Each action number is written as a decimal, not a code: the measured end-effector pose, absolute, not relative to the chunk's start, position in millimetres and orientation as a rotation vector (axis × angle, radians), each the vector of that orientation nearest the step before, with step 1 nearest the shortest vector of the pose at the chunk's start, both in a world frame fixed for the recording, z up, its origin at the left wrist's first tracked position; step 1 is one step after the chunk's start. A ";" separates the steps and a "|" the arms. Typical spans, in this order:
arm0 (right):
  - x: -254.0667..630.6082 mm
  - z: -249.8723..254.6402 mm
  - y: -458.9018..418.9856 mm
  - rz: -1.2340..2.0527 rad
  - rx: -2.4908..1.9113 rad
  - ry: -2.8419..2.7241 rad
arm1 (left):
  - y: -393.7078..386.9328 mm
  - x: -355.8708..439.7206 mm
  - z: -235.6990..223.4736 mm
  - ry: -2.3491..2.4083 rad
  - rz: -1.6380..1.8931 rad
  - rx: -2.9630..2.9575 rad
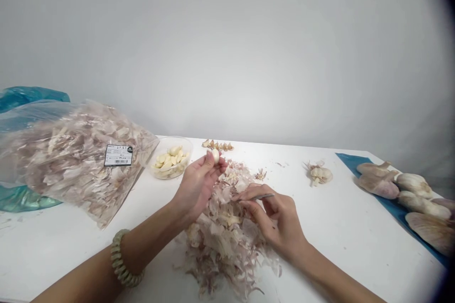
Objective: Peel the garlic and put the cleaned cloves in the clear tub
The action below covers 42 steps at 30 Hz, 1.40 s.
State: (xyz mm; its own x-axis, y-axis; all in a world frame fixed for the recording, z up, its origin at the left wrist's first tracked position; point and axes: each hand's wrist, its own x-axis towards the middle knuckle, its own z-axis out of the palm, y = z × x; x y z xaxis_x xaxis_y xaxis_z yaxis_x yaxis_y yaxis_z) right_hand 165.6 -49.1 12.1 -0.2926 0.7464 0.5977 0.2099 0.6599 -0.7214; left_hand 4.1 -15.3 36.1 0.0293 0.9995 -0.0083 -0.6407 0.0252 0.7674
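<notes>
Over the heap of garlic skins (223, 236), my left hand (197, 187) pinches a garlic clove (215, 155) between nearly closed fingers. My right hand (273, 220) sits near it, its fingers closed on a thin metal pick (263, 197). Beyond the heap stands a clear bowl (169, 175) of peeled cloves (168, 160); well right of the heap, whole garlic bulbs (414, 184) lie on a blue sheet (355, 163).

The garlic clove (215, 156) — partly hidden by the left fingers (209, 161).
</notes>
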 end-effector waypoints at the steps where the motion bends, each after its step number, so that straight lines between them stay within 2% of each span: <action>1: 165.4 12.7 -49.0 0.661 -0.779 -1.811 | -15.0 3.1 37.2 0.678 1.434 0.680; 10: 168.4 20.4 -30.5 1.191 -0.936 -1.156 | -17.2 2.6 37.5 0.733 1.205 0.792; 14: 169.0 21.4 -27.4 1.308 -0.902 -1.015 | -18.9 4.5 37.5 0.693 1.096 0.818; 20: 170.3 24.3 -27.0 1.305 -0.929 -0.988 | -22.6 5.4 34.1 0.676 0.993 0.863; 42: 172.1 22.9 -24.4 1.209 -0.950 -1.016 | -20.8 5.1 28.3 0.833 1.067 0.846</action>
State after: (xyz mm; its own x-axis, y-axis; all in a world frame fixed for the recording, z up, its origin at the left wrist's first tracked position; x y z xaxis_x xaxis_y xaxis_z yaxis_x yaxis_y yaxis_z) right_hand 172.1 -24.4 22.9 0.0683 0.9925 0.1015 -0.2717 0.1164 -0.9553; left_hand 5.1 -20.8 28.3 0.2629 0.9517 -0.1585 -0.3849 0.2541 0.8873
